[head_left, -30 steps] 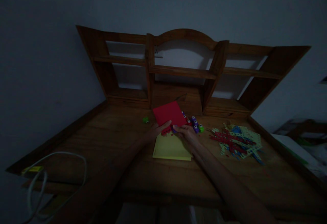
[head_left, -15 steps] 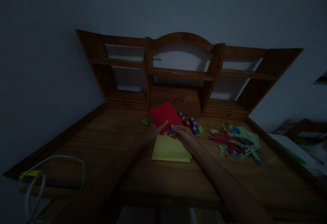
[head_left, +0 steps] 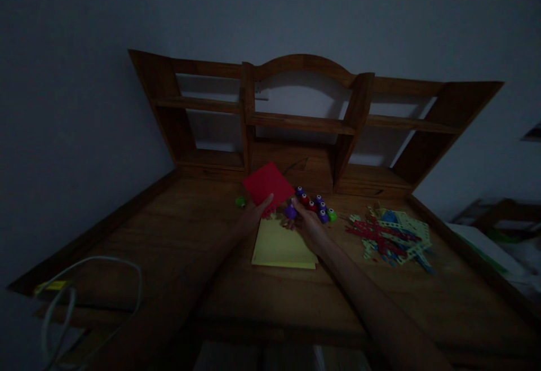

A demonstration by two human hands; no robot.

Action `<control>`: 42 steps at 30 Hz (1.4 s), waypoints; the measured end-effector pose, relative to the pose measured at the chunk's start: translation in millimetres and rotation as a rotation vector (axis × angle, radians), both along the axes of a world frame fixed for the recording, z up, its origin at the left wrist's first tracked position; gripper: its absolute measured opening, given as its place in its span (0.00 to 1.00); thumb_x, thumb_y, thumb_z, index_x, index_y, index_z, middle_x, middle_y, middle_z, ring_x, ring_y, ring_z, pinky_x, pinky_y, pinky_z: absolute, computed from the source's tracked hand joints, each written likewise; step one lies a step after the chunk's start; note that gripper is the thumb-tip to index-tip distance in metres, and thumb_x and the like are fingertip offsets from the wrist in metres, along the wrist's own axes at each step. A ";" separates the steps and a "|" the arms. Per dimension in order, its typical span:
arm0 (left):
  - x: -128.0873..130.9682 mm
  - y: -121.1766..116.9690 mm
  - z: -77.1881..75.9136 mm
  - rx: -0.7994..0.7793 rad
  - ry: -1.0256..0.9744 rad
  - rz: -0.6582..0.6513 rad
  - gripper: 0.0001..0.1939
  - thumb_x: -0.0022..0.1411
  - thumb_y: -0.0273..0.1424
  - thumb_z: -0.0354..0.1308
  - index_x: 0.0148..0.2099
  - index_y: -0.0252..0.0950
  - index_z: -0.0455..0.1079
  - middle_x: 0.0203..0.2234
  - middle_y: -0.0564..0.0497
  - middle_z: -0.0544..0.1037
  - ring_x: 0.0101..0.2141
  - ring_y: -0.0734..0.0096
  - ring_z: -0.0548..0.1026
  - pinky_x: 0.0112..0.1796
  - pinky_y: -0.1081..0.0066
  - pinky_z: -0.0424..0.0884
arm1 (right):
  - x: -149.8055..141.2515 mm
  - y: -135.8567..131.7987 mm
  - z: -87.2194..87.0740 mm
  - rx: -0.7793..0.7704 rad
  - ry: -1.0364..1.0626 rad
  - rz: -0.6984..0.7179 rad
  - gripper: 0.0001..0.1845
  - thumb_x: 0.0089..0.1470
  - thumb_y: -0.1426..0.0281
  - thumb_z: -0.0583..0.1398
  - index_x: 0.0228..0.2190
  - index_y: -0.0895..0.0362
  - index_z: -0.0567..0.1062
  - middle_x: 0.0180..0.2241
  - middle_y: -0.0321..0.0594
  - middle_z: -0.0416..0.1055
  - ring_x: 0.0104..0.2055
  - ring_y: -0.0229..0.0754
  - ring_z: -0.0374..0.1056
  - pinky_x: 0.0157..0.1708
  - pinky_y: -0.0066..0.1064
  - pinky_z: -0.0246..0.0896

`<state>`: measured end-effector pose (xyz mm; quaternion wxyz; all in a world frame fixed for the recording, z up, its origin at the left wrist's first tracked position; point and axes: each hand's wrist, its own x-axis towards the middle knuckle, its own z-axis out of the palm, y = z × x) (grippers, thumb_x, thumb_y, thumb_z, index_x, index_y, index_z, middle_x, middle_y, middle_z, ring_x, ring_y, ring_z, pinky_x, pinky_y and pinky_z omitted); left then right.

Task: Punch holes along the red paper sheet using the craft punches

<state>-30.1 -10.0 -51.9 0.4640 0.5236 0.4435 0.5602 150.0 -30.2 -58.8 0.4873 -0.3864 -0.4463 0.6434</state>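
Red and flat, a square sheet [head_left: 269,184] was held by its near corner in the person's left hand [head_left: 252,217], thumb laid on top and the other fingers hidden underneath. The right hand [head_left: 308,223], just beside it, had its thumb and fingers pinched around a small, rounded purple piece [head_left: 291,212], near the right corner of the red square. Below both hands, a stack of yellow sheets [head_left: 284,248] lay on a wooden tabletop [head_left: 186,219]. Just beyond the right hand stood a cluster of 7 small toys [head_left: 322,207], purple, red and green, with white eye-like discs; 1 more green toy [head_left: 240,202] lay apart, left of the red square. Farther right was a loose heap of perforated strips and plates [head_left: 389,234] in red, blue and pale yellow. Along the back rose a wooden shelf unit [head_left: 301,123] with an arched top, against a dim wall [head_left: 270,10]. At the near left, a white cable [head_left: 114,258] curled over the edge.
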 end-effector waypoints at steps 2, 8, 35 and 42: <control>0.5 -0.4 0.4 0.016 -0.014 0.011 0.23 0.52 0.48 0.62 0.42 0.34 0.72 0.40 0.45 0.79 0.42 0.57 0.76 0.45 0.62 0.70 | 0.2 0.9 0.4 -0.014 0.010 -0.015 0.25 0.49 0.47 0.62 0.27 0.58 0.77 0.25 0.41 0.75 0.24 0.37 0.68 0.25 0.28 0.59; 1.2 -1.7 2.1 0.006 -0.014 0.034 0.23 0.52 0.48 0.62 0.42 0.35 0.72 0.39 0.44 0.80 0.42 0.54 0.76 0.43 0.60 0.71 | 0.6 5.6 -1.0 -0.036 0.008 -0.028 0.27 0.49 0.45 0.60 0.26 0.58 0.77 0.25 0.42 0.75 0.22 0.37 0.67 0.23 0.27 0.58; 0.7 -0.9 -0.4 -0.004 -0.035 0.007 0.23 0.52 0.47 0.62 0.40 0.34 0.72 0.40 0.44 0.79 0.42 0.58 0.76 0.47 0.61 0.69 | 7.9 1.6 6.0 0.223 -0.318 -0.136 0.30 0.54 0.44 0.54 0.21 0.56 0.77 0.16 0.37 0.67 0.19 0.38 0.61 0.21 0.28 0.50; 0.0 -0.7 0.6 -0.036 -0.006 0.020 0.25 0.50 0.51 0.62 0.38 0.34 0.73 0.33 0.45 0.80 0.40 0.56 0.76 0.44 0.61 0.69 | 15.1 -6.1 1.7 0.653 -0.768 -0.064 0.11 0.50 0.59 0.64 0.24 0.52 0.81 0.25 0.38 0.75 0.26 0.41 0.66 0.27 0.29 0.50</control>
